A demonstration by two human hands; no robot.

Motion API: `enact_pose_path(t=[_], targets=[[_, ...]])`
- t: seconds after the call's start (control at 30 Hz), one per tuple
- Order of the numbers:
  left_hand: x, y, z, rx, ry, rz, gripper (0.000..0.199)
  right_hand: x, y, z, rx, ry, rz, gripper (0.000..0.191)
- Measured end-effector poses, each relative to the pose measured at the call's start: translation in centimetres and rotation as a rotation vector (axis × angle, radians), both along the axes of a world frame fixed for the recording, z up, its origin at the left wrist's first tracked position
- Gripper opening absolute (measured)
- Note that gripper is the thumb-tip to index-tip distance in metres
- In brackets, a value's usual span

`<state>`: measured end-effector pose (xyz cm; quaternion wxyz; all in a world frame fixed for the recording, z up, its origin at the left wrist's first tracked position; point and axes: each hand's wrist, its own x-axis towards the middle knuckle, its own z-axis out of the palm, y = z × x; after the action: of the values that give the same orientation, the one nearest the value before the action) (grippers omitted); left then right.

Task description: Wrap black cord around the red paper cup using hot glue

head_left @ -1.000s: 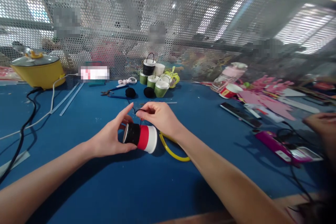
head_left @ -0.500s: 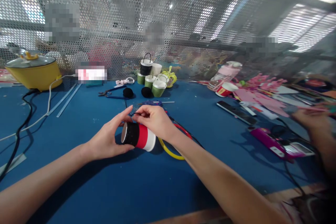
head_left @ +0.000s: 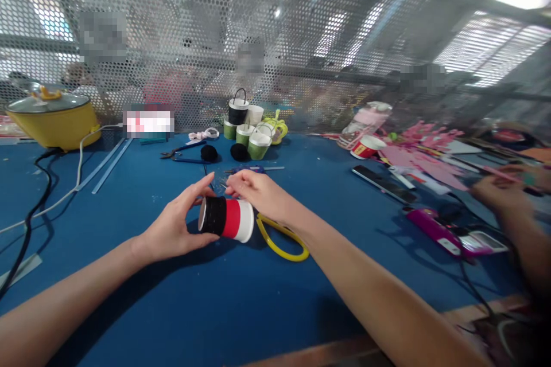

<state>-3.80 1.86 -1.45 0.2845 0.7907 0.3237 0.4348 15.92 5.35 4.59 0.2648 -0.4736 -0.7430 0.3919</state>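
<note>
Head camera: left hand grasps the tipped black-red-white cup from its 9 o'clock end, cup toward 8 o'clock of view centre over the table. Right hand at cup's 2 o'clock, fingertips drawn together, grip contents unclear. Yellow loop lies past 3 o'clock, black balls near 12.

left hand: fingers partly hidden behind the cup; forearm cut off at the lower left. right hand: a thin item at the fingertips, possibly metal, is too small to identify; forearm cut off by the bottom edge. yellow handle: partly covered by the right wrist. co-worker's hand: blurred. pink-and-white item: pixelated, unreadable. black cable: cut off by the left edge.
</note>
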Motion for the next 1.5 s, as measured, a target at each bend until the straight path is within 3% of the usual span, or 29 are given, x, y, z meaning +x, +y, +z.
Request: enact_pose_path(t=[0.17,0.27,0.37,0.47,0.53,0.63,0.73,1.0,1.37,1.5], targets=[[0.2,0.2,0.0,-0.124,-0.150,-0.013,0.088,1.7,-1.1,0.2,-0.133,-0.029,0.186,0.046],[0.2,0.4,0.0,-0.210,-0.173,-0.033,0.095,1.8,-1.5,-0.8,-0.135,0.012,0.155,0.054],[0.0,0.5,0.4,-0.372,-0.191,-0.029,0.095,1.5,-2.1,-1.5,-0.022,0.002,0.080,0.058],[-0.1,0.4,1.0,-0.553,-0.178,-0.016,0.078,1.2,-2.7,-1.8,0.162,-0.046,0.046,0.058],[0.0,0.2,1.2,-0.586,-0.168,-0.007,0.070,1.2,-3.0,-1.8,0.241,-0.060,0.072,0.057],[0.3,0.0,1.2,-0.511,-0.138,0.018,0.069,1.1,-3.0,-1.6,0.272,-0.027,0.110,0.043],[0.6,-0.4,1.0,-0.386,-0.054,0.028,0.071,0.8,-2.7,-1.4,0.240,0.000,0.047,0.022],[0.8,-0.9,0.9,-0.162,0.112,0.021,0.079,-0.4,-2.5,-0.9,0.144,-0.044,-0.055,0.009],[0.4,-1.0,0.6,-0.043,0.183,0.001,0.082,-0.3,-2.1,-1.1,0.121,0.104,-0.104,0.013],[0.6,-1.0,0.8,-0.050,0.190,-0.004,0.083,-0.1,-2.0,-1.0,-0.010,0.022,-0.016,0.023]])
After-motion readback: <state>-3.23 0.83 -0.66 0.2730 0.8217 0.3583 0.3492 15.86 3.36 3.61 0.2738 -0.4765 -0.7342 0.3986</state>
